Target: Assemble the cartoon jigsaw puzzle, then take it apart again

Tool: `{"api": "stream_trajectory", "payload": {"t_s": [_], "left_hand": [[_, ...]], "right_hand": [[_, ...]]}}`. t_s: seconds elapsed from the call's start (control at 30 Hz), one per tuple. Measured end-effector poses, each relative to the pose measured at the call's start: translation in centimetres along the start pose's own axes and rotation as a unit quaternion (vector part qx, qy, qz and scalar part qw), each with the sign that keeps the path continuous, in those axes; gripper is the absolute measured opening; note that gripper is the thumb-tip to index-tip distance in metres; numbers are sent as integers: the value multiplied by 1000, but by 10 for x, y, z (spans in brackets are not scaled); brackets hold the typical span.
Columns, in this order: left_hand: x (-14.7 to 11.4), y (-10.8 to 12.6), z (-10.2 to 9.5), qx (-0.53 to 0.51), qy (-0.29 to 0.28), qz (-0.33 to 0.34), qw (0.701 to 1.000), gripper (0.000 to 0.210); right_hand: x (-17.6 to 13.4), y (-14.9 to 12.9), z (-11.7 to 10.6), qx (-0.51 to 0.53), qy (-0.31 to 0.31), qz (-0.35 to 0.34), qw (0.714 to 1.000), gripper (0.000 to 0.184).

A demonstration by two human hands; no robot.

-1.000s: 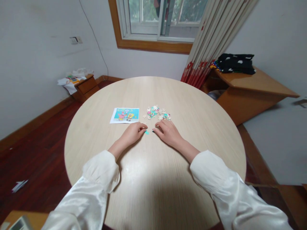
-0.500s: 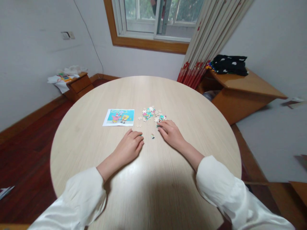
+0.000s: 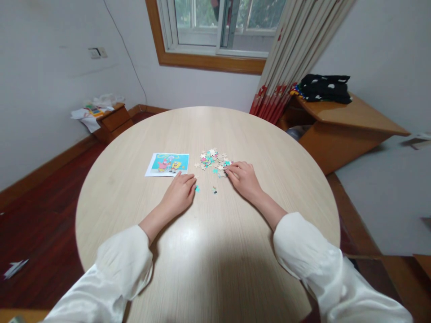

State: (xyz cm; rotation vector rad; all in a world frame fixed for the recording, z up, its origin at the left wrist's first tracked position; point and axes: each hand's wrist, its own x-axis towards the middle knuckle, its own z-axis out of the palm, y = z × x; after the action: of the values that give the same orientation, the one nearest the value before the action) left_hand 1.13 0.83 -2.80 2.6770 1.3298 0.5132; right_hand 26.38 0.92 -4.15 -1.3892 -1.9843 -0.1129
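Observation:
A loose pile of jigsaw puzzle pieces (image 3: 212,154), some pale side up and some coloured, lies near the middle of the round table (image 3: 208,255). My right hand (image 3: 245,180) is at the pile's right edge, thumb and fingertips closed on a dark puzzle piece (image 3: 226,172). My left hand (image 3: 178,192) lies on the table with fingers stretched out, its fingertips by the lower edge of a printed cartoon picture (image 3: 170,163). Just right of it sits a teal puzzle piece (image 3: 197,189). Between the hands is a small puzzle piece with dark markings (image 3: 214,190).
Beyond the table are a window (image 3: 218,27) and a long curtain (image 3: 296,49). A wooden desk (image 3: 357,121) with black patterned cloth (image 3: 325,88) stands at right. Papers lie on a small wooden cabinet (image 3: 116,121) at left.
My left hand has moved left and slightly away from me, uncovering the teal piece. My right hand has shifted a little right and forward along the pile's edge.

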Motion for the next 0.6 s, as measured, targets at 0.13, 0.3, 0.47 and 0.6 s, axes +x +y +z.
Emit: {"api": "stream_trajectory", "payload": {"t_s": [0.13,0.3,0.47,0.6], "left_hand": [[1,-5,2,4,28,3,1000,32],[3,-6,1,11,36,-3,999,29],[3,-1,-2,22,30,-62,997,20],[3,-2,-1,20,27,-88,996,19]], "right_hand": [[1,-10,-3,14,-3,-40,999,18],[6,-33,11,22,-51,-90,994,16],[6,-39,16,36,-112,-121,986,27],[4,-31,12,27,-86,-85,992,33]]}}
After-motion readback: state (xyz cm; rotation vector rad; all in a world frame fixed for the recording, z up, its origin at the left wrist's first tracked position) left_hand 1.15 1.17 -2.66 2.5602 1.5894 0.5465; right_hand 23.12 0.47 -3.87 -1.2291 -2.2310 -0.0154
